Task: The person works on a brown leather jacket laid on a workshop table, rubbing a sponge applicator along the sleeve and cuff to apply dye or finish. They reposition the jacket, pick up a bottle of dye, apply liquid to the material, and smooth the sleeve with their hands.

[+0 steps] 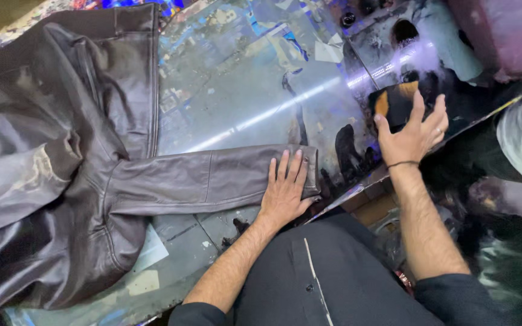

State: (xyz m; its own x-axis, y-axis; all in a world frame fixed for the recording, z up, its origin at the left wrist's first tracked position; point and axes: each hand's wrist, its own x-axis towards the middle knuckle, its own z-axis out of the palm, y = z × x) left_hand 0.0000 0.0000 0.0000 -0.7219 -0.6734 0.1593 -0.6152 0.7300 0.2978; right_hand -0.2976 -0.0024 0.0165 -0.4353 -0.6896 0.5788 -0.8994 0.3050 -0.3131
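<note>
Stained glossy worktop (237,90), dye-smeared. Left hand (285,190) flat, open, pinning jacket sleeve (212,178) cuff beneath its fingers. Right hand (412,130) spread, holding nothing, hovering over dark sponge (397,102) just beyond. Risk: sleeve slipping, or wet stains marking leather.

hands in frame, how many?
2. Left hand lies flat on the cuff end of the leather jacket sleeve; right hand reaches over a dark sponge further right.
</note>
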